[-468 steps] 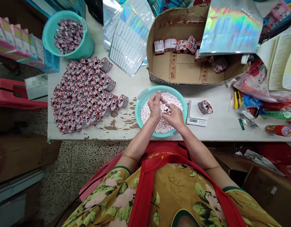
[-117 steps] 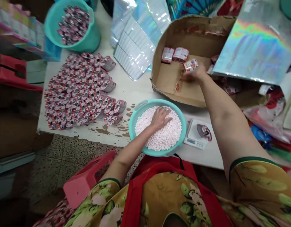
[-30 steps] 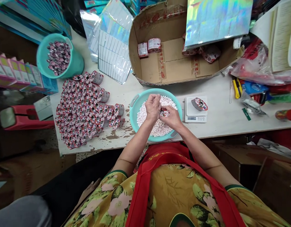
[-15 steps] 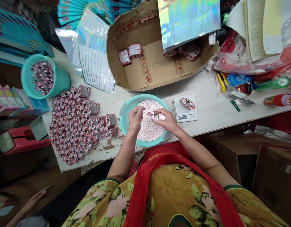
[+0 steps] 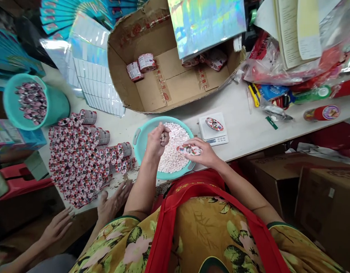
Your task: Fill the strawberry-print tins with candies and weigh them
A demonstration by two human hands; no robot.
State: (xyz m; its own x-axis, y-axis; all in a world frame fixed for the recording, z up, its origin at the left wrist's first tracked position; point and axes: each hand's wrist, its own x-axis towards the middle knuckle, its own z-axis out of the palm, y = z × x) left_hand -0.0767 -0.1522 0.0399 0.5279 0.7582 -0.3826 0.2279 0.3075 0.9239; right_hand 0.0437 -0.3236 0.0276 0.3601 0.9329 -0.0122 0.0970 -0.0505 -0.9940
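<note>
A teal basin (image 5: 141, 133) of small white-pink candies (image 5: 175, 151) sits at the table's front edge. My left hand (image 5: 157, 139) hovers over it, fingers curled round a few candies. My right hand (image 5: 203, 152) holds a small red-and-white printed tin (image 5: 189, 149) over the basin's right rim. Another such tin (image 5: 214, 123) lies on a small white scale (image 5: 213, 131) just right of the basin. A big heap of the same tins (image 5: 84, 155) lies left of the basin.
An open cardboard box (image 5: 163, 76) with a few tins stands behind the basin. A teal bucket (image 5: 35, 99) of lids is far left. Another person's two hands (image 5: 86, 214) reach up at the table's lower left edge. Tools and packets clutter the right.
My hands have drawn apart: the left has lifted with candies, the right keeps the tin. The view has swung right, and another person's hands have come up at the lower left.
</note>
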